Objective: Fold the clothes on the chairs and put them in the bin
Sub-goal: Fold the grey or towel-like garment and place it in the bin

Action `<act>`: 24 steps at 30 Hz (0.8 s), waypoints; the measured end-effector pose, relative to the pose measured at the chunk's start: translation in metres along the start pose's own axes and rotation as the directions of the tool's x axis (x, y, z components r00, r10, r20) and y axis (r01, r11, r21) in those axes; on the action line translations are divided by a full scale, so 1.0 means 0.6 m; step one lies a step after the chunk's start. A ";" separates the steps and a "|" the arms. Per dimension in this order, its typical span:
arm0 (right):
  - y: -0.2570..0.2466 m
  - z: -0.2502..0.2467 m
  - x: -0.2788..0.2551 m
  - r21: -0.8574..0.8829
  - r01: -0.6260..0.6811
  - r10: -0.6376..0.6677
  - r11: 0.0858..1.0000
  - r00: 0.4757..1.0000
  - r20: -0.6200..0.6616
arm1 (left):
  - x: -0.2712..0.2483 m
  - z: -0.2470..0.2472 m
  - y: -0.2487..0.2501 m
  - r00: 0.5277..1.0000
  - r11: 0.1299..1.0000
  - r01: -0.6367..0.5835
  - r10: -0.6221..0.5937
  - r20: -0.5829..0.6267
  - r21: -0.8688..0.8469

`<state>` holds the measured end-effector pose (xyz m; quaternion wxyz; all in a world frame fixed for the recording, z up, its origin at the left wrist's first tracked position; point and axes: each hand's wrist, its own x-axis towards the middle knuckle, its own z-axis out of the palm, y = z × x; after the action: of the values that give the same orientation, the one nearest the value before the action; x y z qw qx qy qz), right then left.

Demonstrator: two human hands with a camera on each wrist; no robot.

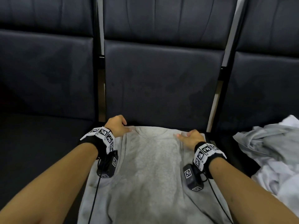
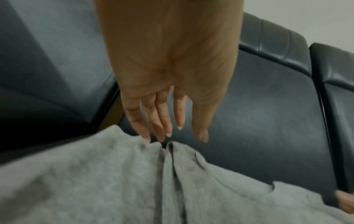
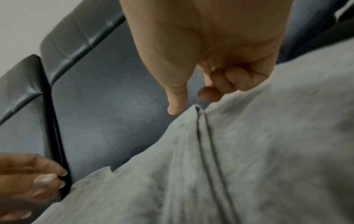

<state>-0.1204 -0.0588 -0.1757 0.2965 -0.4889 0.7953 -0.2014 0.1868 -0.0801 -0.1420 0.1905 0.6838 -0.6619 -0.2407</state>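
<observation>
Grey shirt on chair, left hand fingers straight, right hand fingers curled, empty

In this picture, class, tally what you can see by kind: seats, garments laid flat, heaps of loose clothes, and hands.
Dark padded seats: 3, the middle seat and one either side
Grey T-shirt laid flat: 1
Heap of loose pale clothes: 1; garments inside cannot be counted
Hands: 2, left hand and right hand
Total: 7
</observation>
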 end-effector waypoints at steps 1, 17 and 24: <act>0.001 -0.011 -0.019 -0.027 0.012 -0.011 1.000 1.000 0.012 | -0.020 -0.014 0.003 1.000 1.000 0.008 -0.008 0.005 0.004; 0.100 -0.054 -0.307 0.412 -0.009 0.020 0.911 1.000 -0.022 | -0.353 -0.046 -0.021 0.971 0.939 0.230 -0.238 0.000 -0.256; 0.165 -0.042 -0.369 0.280 -0.015 0.087 0.960 0.966 -0.244 | -0.413 -0.005 -0.060 0.888 0.911 0.402 -0.413 -0.201 -0.095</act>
<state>-0.1259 0.1843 -0.1566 0.2626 -0.3922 0.8032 -0.3634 0.2160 0.1684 -0.1417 0.2239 0.8246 -0.4725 -0.2159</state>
